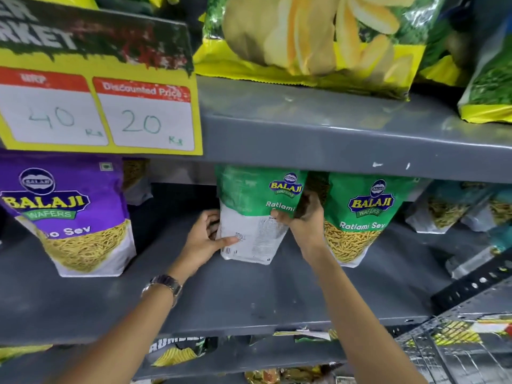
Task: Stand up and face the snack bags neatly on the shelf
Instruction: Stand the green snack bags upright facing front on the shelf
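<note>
Both hands are on one green Ratlami Sev bag (249, 217) that stands upright on the grey shelf (221, 295), turned so its white printed back panel shows toward the camera. The left hand (205, 239) cups the bag's left edge, thumb laid across the white panel near the barcode, fingers wrapped behind. The right hand (304, 220) pinches the bag's right edge, thumb on the front, fingers curled behind it. A wristwatch (163, 285) sits on the left wrist.

Just right of the right hand, and touching its back, stands a second green Ratlami Sev bag (360, 214), front label facing out. Well to the left of the left hand stands a purple Sev bag (69, 214), also facing forward, leaning a little to one side. Between that bag and the left hand the shelf is bare and dark at the back. Far right of the right hand lie some teal bags (454, 206), blurred and tilted.

Above the hands runs the upper shelf edge (332, 139); a yellow price card (97, 106) reading 40 and 20 hangs from it above the purple bag, and large chip bags (318, 40) rest on top
</note>
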A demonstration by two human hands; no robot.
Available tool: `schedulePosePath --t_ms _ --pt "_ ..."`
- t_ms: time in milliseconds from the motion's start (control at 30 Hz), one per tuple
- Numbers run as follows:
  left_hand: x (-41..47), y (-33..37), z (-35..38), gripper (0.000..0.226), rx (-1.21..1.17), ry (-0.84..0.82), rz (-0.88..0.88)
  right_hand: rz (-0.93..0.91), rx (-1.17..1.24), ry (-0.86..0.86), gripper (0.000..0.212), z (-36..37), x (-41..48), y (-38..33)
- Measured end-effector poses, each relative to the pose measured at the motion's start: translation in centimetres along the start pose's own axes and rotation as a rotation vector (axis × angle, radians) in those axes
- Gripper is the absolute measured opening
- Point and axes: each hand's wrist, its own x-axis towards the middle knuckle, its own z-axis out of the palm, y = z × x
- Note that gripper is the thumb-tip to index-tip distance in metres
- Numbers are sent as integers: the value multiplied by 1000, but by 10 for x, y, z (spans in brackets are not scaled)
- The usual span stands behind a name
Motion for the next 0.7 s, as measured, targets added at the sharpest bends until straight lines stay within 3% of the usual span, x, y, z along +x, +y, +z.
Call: schedulePosePath --t_ms 233,333,433,500,600,700 --pt "24 -23 9 62 -38 -2 62 -74 -159 -73 65 -18 7 15" --pt "25 -21 7 63 30 -14 79 -74 -351 -98 57 -20 3 13" --pt "15 -19 14 61 202 188 149 -99 -472 -61 58 -19 -3 8" --pt "1 -17 25 42 218 310 177 -116 -472 -46 65 -14 -11 4" --pt "-19 -17 43 27 55 228 164 -141 -480 -36 72 -3 -24 1" --pt "-37 -18 48 51 -91 116 153 -149 -424 -50 72 6 -37 0"
